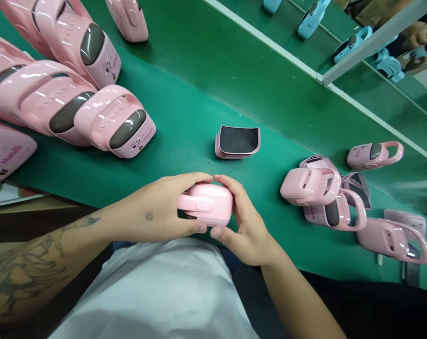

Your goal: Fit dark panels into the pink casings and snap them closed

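Here's the pink case (215, 205), held over the table's (185, 127) near edge, just in front of the white shirt (164, 292), its inside hidden from view. Both hands are gripping it: the left hand (169, 205) wraps the handle end, the right hand (246, 230) cups the other. Thumbs nearly meet on the near side, fingertips nearly meet on the far side, forearms angling inward. Just beyond sits one stack of dark panels (239, 141), too tight to count. Out right, four more cases (307, 186) near some panels; out left, seven (96, 125), several cut off. Blue cases (311, 21) lie past a white rail (262, 38).
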### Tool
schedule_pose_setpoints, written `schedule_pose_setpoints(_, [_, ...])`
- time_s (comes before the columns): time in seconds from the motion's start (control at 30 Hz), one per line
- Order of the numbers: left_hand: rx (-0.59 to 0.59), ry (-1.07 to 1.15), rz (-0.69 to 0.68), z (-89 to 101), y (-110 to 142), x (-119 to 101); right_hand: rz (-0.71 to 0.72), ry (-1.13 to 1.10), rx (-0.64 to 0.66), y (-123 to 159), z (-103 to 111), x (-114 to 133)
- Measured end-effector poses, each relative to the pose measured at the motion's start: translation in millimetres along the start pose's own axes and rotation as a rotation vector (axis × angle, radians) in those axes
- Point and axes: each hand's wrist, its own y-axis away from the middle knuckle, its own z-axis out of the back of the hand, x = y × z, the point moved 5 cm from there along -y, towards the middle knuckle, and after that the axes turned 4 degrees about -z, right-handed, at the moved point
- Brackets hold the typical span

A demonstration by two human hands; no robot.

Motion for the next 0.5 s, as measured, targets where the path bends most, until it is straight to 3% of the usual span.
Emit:
schedule_pose_setpoints(0.13, [0.0,0.092,0.034,-4.5,1.9,-1.1,-0.212,-0.042,0.024,7.7,-0.5,1.0])
schedule_pose_setpoints(0.3, [-0.012,0.15,0.079,-6.9,2.4,-2.8,-0.369,-0.207,0.018,4.3,-2.9,8.0])
schedule_pose_setpoints(0.4, [-0.073,0.161,0.036,-11.3,3.6,0.1,-0.386,-0.278,0.023,0.6,-5.0,12.9])
schedule_pose_setpoints(0.5, [-0.162,0.187,-0.09,-14.8,5.4,1.2,-0.348,-0.246,-0.01,-2.5,-5.6,18.0])
